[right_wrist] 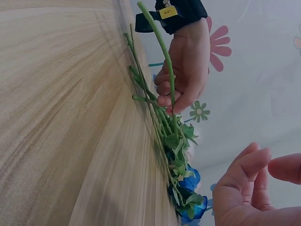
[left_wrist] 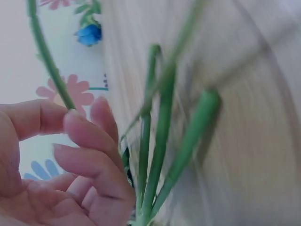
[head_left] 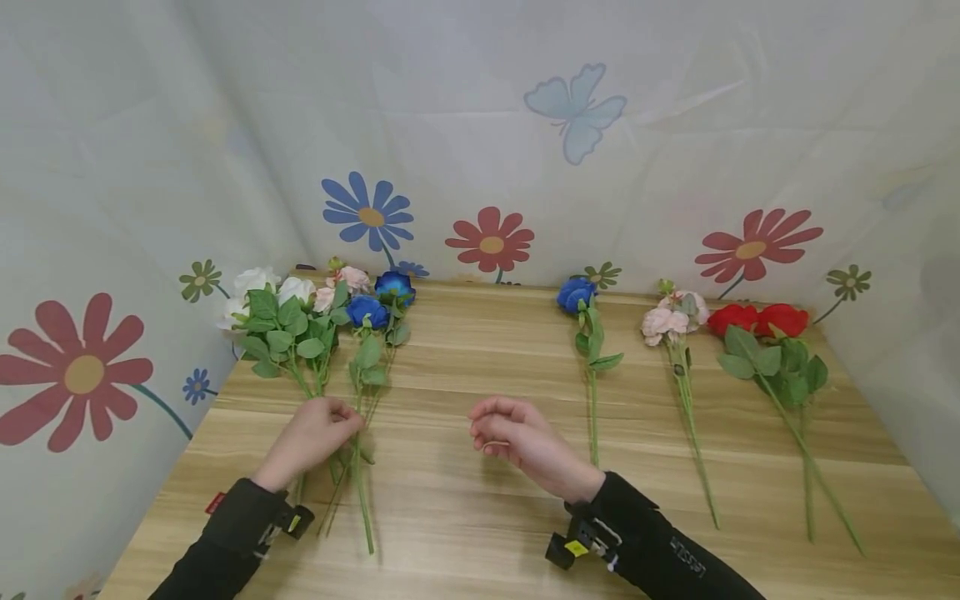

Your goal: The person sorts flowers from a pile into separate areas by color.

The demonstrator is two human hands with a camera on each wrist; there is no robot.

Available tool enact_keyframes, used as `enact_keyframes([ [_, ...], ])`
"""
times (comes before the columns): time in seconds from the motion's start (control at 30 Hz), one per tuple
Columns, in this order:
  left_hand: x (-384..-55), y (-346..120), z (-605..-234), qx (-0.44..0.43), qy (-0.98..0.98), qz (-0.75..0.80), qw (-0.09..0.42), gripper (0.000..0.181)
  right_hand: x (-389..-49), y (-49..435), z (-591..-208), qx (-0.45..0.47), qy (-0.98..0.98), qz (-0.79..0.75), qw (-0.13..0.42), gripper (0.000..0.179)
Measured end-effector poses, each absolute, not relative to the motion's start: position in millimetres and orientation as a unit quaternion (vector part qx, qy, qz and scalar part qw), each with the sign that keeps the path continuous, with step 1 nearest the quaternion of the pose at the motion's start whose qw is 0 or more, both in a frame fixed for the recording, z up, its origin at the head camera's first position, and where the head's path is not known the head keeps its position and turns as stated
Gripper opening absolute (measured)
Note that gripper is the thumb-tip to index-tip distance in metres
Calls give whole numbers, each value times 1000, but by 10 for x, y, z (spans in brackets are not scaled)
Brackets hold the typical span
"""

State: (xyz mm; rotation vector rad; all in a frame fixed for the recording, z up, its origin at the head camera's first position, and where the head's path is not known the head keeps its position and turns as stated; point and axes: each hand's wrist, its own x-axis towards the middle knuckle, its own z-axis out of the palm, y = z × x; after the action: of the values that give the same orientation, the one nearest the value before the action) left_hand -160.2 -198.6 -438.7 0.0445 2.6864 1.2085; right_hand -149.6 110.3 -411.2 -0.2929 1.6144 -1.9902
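In the head view my left hand [head_left: 318,433] pinches the green stem [head_left: 365,517] of a blue rose [head_left: 367,312] between thumb and fingertips. The left wrist view shows this stem [left_wrist: 49,61] raised off the table, while several other cut stems [left_wrist: 160,136] lie close beside the fingers. A second blue rose [head_left: 395,286] lies just behind, next to pink flowers [head_left: 352,279] and white roses [head_left: 258,282]. My right hand [head_left: 528,442] hovers over the middle of the table with its fingers loosely bent and nothing in them. A lone blue rose [head_left: 576,296] lies to its right.
Farther right on the wooden table [head_left: 480,350] lie a pink flower bunch [head_left: 663,323] and red roses [head_left: 780,318], stems toward the front. A printed cloth [head_left: 450,100] with flowers and a butterfly hangs behind the table and along its sides.
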Motion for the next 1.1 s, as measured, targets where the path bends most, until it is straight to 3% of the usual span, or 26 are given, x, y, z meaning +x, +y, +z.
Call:
enact_keyframes([
  [0.43,-1642,-2035,-4493,-3,766,606,215,24,-1496,1097,-4162,-100,608,-735,283,20],
  [0.93,-1570,-2015,-4352,24,732,642,226,44,-1495,1138,-4182,-93,609,-733,288,21],
  [1.1,-1583,-1952,-4288,33,735,639,225,43,-1484,1157,-4181,-87,612,-731,290,21],
])
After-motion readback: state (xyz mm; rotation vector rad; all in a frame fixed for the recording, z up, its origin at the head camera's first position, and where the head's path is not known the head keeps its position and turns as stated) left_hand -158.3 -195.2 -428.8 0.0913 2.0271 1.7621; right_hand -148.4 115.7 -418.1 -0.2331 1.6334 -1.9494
